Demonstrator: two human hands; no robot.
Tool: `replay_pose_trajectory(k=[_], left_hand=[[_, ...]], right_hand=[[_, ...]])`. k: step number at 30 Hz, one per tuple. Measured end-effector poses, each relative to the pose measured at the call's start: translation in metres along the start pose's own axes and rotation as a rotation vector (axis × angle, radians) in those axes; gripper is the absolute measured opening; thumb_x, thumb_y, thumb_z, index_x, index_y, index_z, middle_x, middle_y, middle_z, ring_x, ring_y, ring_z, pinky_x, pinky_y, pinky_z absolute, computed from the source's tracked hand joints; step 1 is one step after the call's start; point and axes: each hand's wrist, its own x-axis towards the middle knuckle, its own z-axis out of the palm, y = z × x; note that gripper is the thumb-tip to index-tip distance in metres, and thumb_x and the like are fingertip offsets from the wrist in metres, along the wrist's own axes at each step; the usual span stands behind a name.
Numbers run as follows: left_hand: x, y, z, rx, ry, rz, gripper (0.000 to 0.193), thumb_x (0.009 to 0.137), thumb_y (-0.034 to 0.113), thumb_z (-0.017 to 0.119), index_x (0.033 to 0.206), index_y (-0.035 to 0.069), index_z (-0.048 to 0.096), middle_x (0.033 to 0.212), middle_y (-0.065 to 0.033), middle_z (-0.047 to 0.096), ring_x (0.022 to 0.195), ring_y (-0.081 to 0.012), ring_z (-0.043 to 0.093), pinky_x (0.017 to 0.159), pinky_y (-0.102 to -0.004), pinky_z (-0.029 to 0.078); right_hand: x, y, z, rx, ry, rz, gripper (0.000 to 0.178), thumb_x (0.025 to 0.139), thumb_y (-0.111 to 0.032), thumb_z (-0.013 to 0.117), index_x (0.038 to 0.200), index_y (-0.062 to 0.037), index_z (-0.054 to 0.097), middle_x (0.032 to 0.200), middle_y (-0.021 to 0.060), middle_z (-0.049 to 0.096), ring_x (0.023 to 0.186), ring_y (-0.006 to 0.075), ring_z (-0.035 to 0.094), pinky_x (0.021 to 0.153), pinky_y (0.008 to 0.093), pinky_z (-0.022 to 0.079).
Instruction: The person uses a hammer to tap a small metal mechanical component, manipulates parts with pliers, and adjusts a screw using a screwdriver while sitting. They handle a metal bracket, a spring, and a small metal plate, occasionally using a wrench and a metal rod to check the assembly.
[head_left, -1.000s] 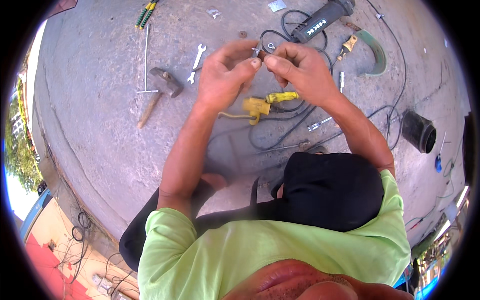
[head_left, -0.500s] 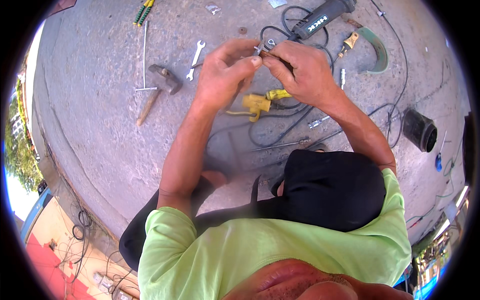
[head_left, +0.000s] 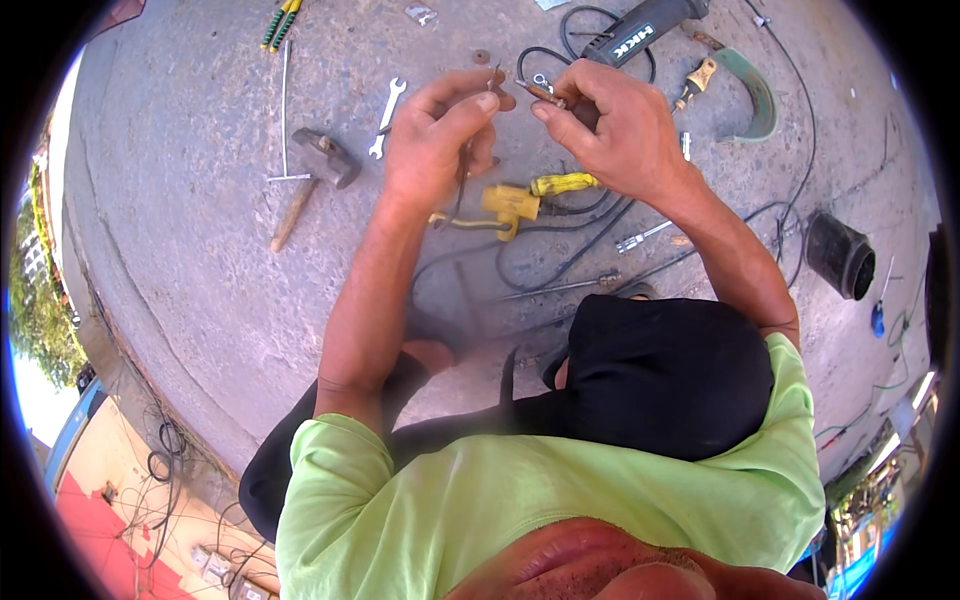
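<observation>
Left hand (head_left: 432, 135) and right hand (head_left: 622, 128) above the concrete floor (head_left: 180, 200)
Left grip pinches a thin dark piece (head_left: 496, 76), right grip a slim brown piece (head_left: 541, 93), both well in from the floor's left edge. Toward its right edge lies a black canister (head_left: 836, 256), contents unclear; white lettering (head_left: 632, 41) marks the black power tool (head_left: 660, 19).

at upper centre of the frame, the thin dark piece (head_left: 497, 74) in the left grip (head_left: 437, 140) is too small to identify, its lower part hidden. the right grip (head_left: 622, 128) conceals the rear end of a brownish piece (head_left: 541, 93). at the top edge, green-handled pliers (head_left: 287, 26) and a pale scrap (head_left: 549, 4) are cut off. right of centre, a silver rod (head_left: 686, 146) is partly hidden behind the same grip. near the middle, a dark bar (head_left: 467, 300) is blurred.
</observation>
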Motion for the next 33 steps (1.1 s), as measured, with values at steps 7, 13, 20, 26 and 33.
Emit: replay_pose_trajectory(k=[7,13,20,26,33], left_hand=[[0.002,0.003,-0.008,-0.237,-0.114,-0.044,0.048,0.102,0.031,0.050,0.129,-0.007,0.059,0.109,-0.0200,0.071,0.066,-0.0157,0.063,0.056,-0.0277,0.050],[0.000,0.002,0.001,-0.481,-0.204,-0.044,0.054,0.105,0.031,0.042,0.148,-0.001,0.041,0.125,-0.0217,0.064,0.095,-0.0283,0.070,0.077,-0.0408,0.059],[0.000,0.010,0.011,-0.369,-0.056,-0.004,0.042,0.106,0.022,0.041,0.141,0.000,0.048,0.129,-0.0193,0.062,0.110,-0.0283,0.066,0.092,-0.0450,0.055],[0.010,0.009,-0.007,-0.114,0.153,0.080,0.024,0.099,0.009,0.060,0.119,-0.002,0.065,0.109,-0.0121,0.070,0.100,-0.0208,0.067,0.088,-0.0364,0.054],[0.005,0.030,-0.012,0.269,0.207,0.063,0.012,0.094,0.012,0.072,0.100,0.002,0.070,0.087,-0.0054,0.069,0.076,-0.0117,0.063,0.070,-0.0267,0.051]], right_hand=[[-0.002,0.023,-0.001,1.044,-0.213,0.487,0.024,0.100,-0.025,0.060,0.103,-0.0014,0.064,0.087,0.0033,0.066,0.077,0.0108,0.061,0.069,0.0267,0.048],[-0.022,0.028,0.042,1.173,-0.217,0.528,0.042,0.101,-0.036,0.053,0.122,0.0001,0.060,0.105,0.0053,0.064,0.090,0.0115,0.059,0.069,0.0250,0.044],[-0.030,0.006,0.050,1.238,-0.404,0.521,0.041,0.102,-0.044,0.057,0.112,-0.0053,0.065,0.091,-0.0035,0.062,0.077,0.0052,0.053,0.065,0.0225,0.040],[-0.024,-0.006,0.049,0.938,-0.360,0.547,0.033,0.099,-0.037,0.065,0.101,-0.0042,0.067,0.078,-0.0064,0.057,0.069,0.0029,0.049,0.061,0.0221,0.038],[-0.019,-0.002,0.038,1.023,-0.148,0.522,0.026,0.106,-0.030,0.055,0.101,-0.0058,0.062,0.073,-0.0061,0.048,0.062,0.0031,0.039,0.056,0.0198,0.031]])
